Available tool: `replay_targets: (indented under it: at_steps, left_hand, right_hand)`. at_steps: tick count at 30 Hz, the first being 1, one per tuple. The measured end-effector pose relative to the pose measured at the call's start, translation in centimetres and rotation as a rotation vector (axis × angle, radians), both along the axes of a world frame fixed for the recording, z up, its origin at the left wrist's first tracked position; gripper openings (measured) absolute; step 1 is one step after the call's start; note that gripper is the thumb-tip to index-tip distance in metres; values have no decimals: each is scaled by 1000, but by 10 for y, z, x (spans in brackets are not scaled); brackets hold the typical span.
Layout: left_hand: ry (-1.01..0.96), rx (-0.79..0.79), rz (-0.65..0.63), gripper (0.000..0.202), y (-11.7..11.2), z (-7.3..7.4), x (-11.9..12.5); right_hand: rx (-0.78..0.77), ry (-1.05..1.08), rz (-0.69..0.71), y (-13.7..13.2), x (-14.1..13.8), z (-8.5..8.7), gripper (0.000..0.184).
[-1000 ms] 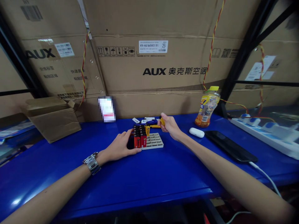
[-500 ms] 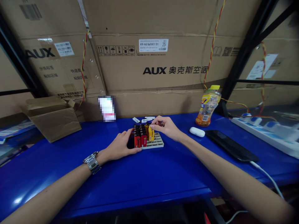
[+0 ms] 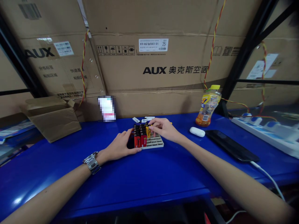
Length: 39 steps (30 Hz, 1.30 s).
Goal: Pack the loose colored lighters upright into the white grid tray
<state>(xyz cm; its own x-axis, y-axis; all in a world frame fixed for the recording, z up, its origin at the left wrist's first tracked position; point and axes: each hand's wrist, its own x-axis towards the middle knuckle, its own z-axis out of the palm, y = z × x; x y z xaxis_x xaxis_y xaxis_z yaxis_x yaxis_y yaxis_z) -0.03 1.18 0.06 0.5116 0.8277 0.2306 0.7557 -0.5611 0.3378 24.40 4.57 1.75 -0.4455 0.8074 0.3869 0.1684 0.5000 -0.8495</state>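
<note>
A pale grid tray on the blue table holds upright lighters with black tops. Red lighters fill its left columns, and a yellow lighter stands to their right. My left hand curves around the tray's left side, thumb along the front edge and fingers spread. Thumb and fingers of my right hand are pinched at the yellow lighter's top right. Just past the right knuckles a small yellow tip shows; the rest is hidden. Empty tray cells lie below that hand.
White lighter-like pieces lie behind the tray. A lit phone leans on the carton at the back. Rightward are a drink bottle, a white earbud case, a black phone on a cable and a power strip. An open box stands left.
My right hand has shifted slightly down and its fingers have curled. The yellow lighter in front is no longer where it was, and a yellow tip now shows behind the hand. My left hand stays put.
</note>
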Motion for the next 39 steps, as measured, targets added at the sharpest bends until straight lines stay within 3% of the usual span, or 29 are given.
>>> replay_targets:
  at_steps: [4,8,11,19,35,39]
  left_hand:
    - [-5,4,3,87,-1,0,0]
    - [4,-18,10,89,-1,2,1]
    - [9,-19,14,89,-1,2,2]
    - [4,-9,10,84,-1,1,1]
    - [40,18,-25,90,-2,2,2]
    - [34,30,-21,88,-2,3,2]
  right_hand:
    - [162,-65,-91,-1,4,3,32]
    - [377,-156,-150,-1,5,4,25]
    - [436,-193,-123,0,1,2,20]
    - [357,-135,-118,7,-2,-5,16]
    - [439,-203,-136,6,3,-3,29]
    - [443,-262,-236,13,8,-6,35]
